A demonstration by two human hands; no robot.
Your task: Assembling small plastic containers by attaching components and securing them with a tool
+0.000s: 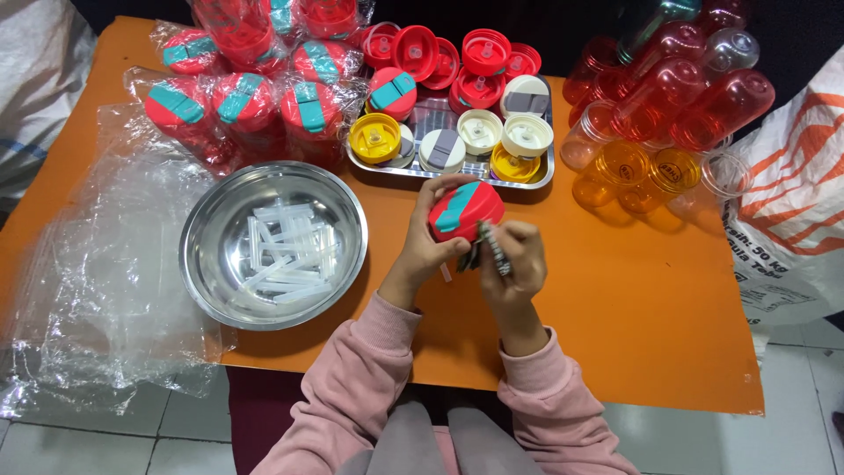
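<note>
— While the left hand (428,251) grips the red lid (465,211) above the tabletop (633,308), what does the right hand (519,259) hold?
— A small dark tool, pinched. That lid looks light, stiff, slick; grasp its rim. Open room right; steel bowl (211,264) left, tray (448,176) beyond.

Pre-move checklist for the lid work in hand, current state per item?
1. Red lid with teal strap gripped by left hand: ok.
2. Right hand holds a patterned strap at the lid's edge: ok.
3. Strap seated in the lid: cannot tell, fingers cover the joint.
4. Clear tubes stocked in steel bowl: ok.
5. Loose lids in metal tray: ok.
6. Small clear piece on orange table under the hands: not ok, loose.
</note>
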